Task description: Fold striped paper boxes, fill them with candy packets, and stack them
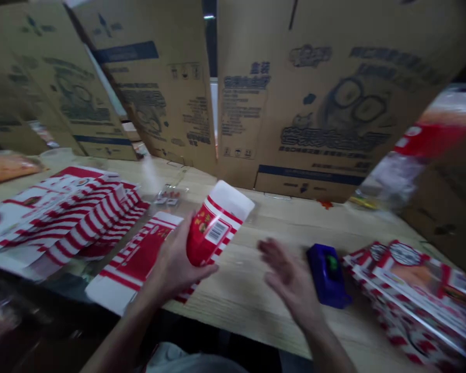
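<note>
The left hand (174, 264) is closed around a red-and-white striped carton (213, 225), gripping it at the lower end. The carton is tilted, with its white end toward the upper right and a barcode facing up. The left forearm rises from the bottom edge of the frame. The right hand (289, 280) is open with its fingers spread, apart from the carton and blurred over the wooden table (248, 290). Just to its right sits a blue dispenser (328, 274). Flat striped blanks (135, 256) lie under the left hand, more lie at left (70, 212), and printed boxes (411, 290) are stacked lower right. Bare table lies between the hands and beyond them, up to upright cardboard sheets (310, 103).
</note>
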Demonstrator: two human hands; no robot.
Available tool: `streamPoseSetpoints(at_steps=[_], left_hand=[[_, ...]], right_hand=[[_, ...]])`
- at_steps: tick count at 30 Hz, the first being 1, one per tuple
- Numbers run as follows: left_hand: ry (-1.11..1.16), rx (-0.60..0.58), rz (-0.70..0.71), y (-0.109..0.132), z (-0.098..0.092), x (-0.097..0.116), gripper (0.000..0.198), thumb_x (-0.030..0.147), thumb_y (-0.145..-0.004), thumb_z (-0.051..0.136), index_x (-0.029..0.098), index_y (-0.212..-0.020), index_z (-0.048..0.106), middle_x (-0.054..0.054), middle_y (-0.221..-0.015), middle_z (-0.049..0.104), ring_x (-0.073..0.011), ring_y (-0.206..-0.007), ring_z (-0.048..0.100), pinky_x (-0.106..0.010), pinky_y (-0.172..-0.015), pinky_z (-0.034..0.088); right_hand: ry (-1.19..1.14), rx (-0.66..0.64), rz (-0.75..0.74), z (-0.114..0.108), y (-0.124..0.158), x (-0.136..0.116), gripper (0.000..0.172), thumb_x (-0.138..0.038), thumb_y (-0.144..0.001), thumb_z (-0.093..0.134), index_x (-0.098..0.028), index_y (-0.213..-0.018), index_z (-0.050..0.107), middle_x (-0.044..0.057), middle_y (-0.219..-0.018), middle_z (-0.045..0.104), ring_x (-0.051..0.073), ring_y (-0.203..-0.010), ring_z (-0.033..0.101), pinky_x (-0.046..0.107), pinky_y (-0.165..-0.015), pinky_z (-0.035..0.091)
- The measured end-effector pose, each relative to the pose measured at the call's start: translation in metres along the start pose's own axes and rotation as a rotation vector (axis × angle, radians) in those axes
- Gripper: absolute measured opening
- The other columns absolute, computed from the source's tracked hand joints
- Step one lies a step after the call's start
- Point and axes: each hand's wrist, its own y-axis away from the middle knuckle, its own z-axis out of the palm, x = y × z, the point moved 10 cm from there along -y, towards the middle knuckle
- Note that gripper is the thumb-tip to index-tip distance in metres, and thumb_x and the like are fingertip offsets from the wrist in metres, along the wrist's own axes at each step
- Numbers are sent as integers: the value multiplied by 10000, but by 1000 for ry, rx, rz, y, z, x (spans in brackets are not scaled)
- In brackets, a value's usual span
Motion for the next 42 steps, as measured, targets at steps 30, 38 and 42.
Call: streamPoseSetpoints(at_steps=[30, 38, 42], left_hand=[[1128, -511, -463, 86, 180, -17, 336, 477, -723, 721, 148, -780, 683, -39, -734, 705, -200, -694, 668, -276, -641, 532], [1295, -389, -387, 49, 165, -8, 511, 344, -750, 709, 164, -1220, 622, -115, -1147, 704, -254, -1012, 670, -370, -893, 533], [1264, -396, -381, 60, 179, -20, 528, 350, -769, 694, 150, -1251, 612, -121, -1212, 676, -271, -1074, 646, -369, -913, 526]], right_hand=[[-485, 123, 387, 11, 11, 112, 289, -327, -605, 853, -172, -823, 743, 64, -850, 758, 247, -710, 694, 373, -703, 556], [-509, -139, 508, 49, 61, 125, 381, -365, -694, 812, -169, -999, 696, 91, -953, 736, 254, -850, 697, 402, -841, 525], [-305, 54, 319, 17, 52, 122, 482, -344, -734, 787, -254, -1166, 593, 62, -1131, 683, 217, -976, 662, 359, -891, 510]])
